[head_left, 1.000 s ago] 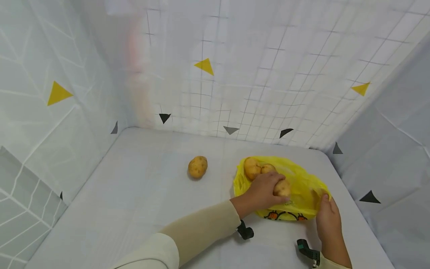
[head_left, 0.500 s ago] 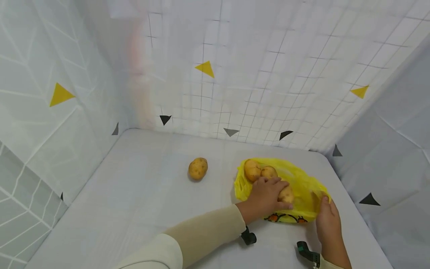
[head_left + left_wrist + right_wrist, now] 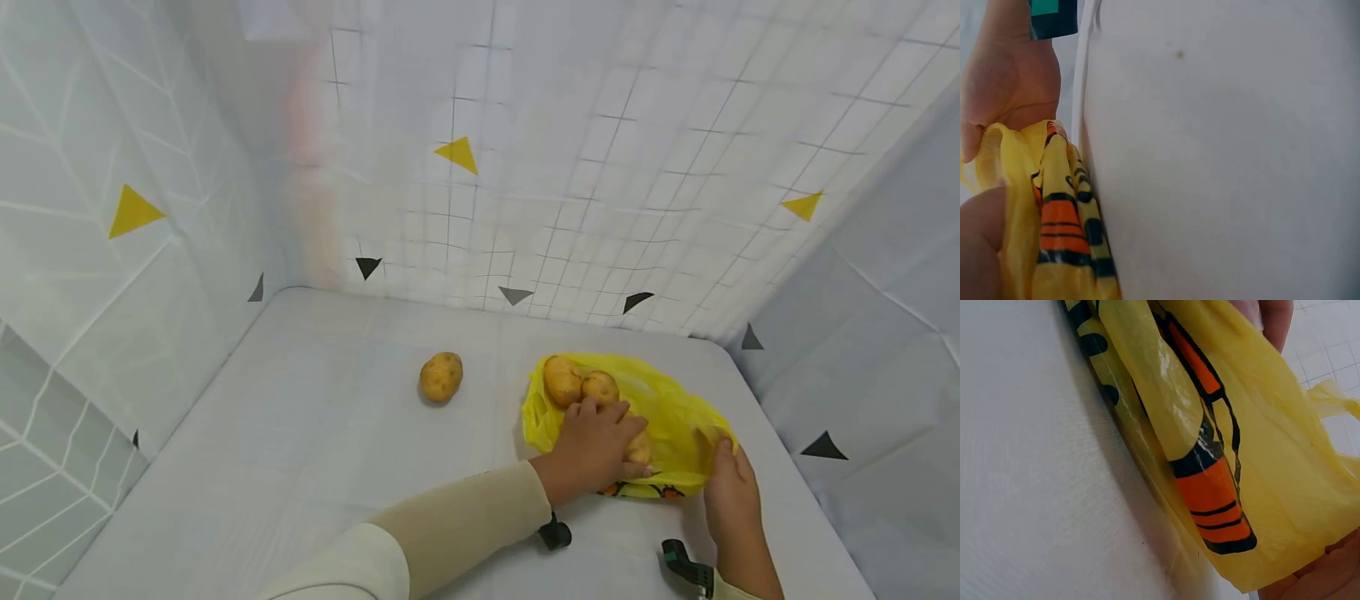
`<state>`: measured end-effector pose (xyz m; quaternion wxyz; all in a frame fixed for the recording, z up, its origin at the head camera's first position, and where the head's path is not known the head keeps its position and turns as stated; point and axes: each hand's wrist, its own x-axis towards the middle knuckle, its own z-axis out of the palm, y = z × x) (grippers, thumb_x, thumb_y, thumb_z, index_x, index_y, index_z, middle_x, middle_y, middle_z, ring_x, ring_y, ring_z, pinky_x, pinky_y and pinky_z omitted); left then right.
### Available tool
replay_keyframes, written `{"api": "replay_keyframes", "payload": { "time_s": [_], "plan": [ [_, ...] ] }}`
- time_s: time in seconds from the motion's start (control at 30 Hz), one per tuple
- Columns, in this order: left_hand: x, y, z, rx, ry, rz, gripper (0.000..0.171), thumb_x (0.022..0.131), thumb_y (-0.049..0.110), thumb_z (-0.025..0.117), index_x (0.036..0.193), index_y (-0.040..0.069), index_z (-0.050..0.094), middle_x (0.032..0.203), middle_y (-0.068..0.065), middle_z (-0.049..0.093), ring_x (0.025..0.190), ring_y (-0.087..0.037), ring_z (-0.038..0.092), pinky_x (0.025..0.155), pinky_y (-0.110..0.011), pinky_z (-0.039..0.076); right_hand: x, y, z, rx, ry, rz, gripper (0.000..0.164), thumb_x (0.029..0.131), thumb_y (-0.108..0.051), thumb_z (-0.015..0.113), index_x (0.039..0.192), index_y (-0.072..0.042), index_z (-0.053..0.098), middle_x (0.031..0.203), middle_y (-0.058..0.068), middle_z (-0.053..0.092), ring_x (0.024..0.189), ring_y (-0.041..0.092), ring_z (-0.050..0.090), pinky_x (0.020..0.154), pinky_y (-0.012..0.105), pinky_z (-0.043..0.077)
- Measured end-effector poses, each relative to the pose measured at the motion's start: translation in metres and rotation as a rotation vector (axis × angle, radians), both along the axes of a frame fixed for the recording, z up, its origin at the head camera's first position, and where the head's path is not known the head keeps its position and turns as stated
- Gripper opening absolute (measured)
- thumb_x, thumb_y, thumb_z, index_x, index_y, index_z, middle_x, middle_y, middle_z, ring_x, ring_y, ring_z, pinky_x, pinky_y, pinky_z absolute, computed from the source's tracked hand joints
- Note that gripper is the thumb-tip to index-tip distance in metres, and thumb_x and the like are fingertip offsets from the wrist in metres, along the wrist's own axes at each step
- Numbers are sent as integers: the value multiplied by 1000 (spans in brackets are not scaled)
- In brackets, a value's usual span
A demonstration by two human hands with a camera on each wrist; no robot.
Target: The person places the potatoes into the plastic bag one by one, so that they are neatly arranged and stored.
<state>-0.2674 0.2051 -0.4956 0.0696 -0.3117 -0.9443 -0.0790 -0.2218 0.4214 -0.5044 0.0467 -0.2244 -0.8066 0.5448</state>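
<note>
A white table inside a white tiled enclosure. At about four o'clock lies a yellow plastic bag, crumpled, thin and glossy, printed with orange and black stripes along its near edge. The left hand reaches into its open mouth, fingers curled over a potato, seemingly placing it inside. The right hand pinches the bag's near right edge, apparently to steady it. Two more potatoes sit at the bag's far end. A lone potato rests near the table's centre, well apart at nine o'clock from the bag.
</note>
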Motion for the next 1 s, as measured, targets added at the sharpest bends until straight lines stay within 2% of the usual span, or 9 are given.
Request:
{"api": "replay_keyframes", "payload": {
  "time_s": [0.23,0.5,0.73,1.0],
  "plan": [
    [0,0,0,-63,22,-4,70,88,83,54,150,51,46,153,16,47,122,-22,47,96,-42,41,1,-1,1,-10,1,21,76,109,-61,8,170,-16,1,176,6,-3,162,29,-2,129,57,6],
    [-6,1,1,-87,-43,-14,68,87,82,57,149,57,46,155,18,44,125,-23,43,95,-44,36,1,-1,4,-17,-19,28,77,108,-63,8,169,-18,-2,176,5,-4,162,30,-2,127,60,9],
    [-7,-2,9,-113,-150,-42,68,91,79,55,154,58,37,163,19,35,134,-25,39,104,-50,33,0,-1,4,-11,-28,20,77,108,-63,8,169,-18,-2,176,5,-4,162,31,-1,128,60,9],
    [-10,-5,10,-145,-135,-72,70,93,80,49,157,57,32,167,19,30,140,-26,37,111,-57,31,0,-1,2,-22,-22,8,77,108,-64,9,169,-19,-1,176,4,-4,162,29,-2,128,59,9]
  ]
}}
